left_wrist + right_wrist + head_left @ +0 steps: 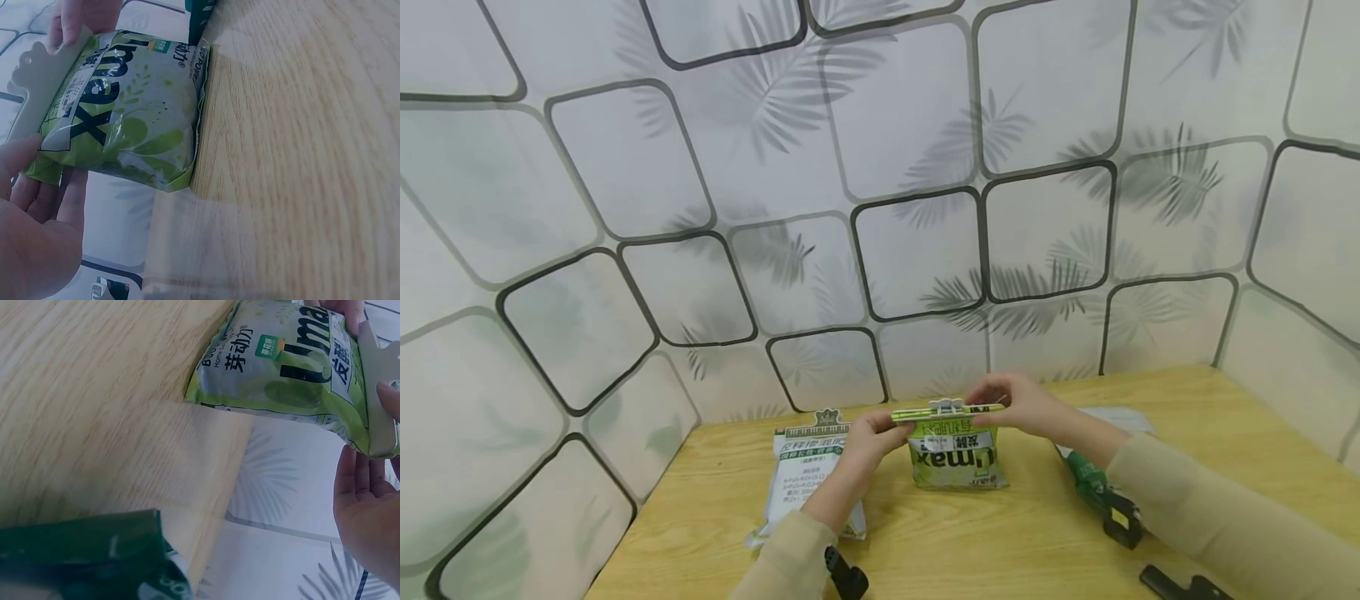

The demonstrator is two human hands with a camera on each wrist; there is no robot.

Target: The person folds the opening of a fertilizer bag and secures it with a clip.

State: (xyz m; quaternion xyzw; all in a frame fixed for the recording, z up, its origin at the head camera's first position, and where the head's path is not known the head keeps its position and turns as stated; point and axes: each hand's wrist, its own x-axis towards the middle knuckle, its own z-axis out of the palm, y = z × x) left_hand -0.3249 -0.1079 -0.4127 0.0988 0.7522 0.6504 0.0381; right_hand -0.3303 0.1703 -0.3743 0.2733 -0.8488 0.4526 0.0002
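Note:
A green and white fertilizer bag (958, 468) stands upright on the wooden table, its printed front facing me. Along its folded top runs a white bag clip (946, 407) with a scalloped ornament in the middle. My left hand (871, 442) pinches the left end of the clipped top, and in the left wrist view the thumb lies on the front while the fingers sit behind. At the opposite end my right hand (1018, 404) holds the clip, with the thumb pressed on it in the right wrist view and the fingers under the bag's corner.
To the left lies a white bag (805, 483) with printed text, closed by a clip with a crown-shaped top (827, 417). A green package (1084, 479) lies on the right, partly hidden by my right forearm. Behind the table (1000, 542) rises a wall (917, 250) with a leaf pattern.

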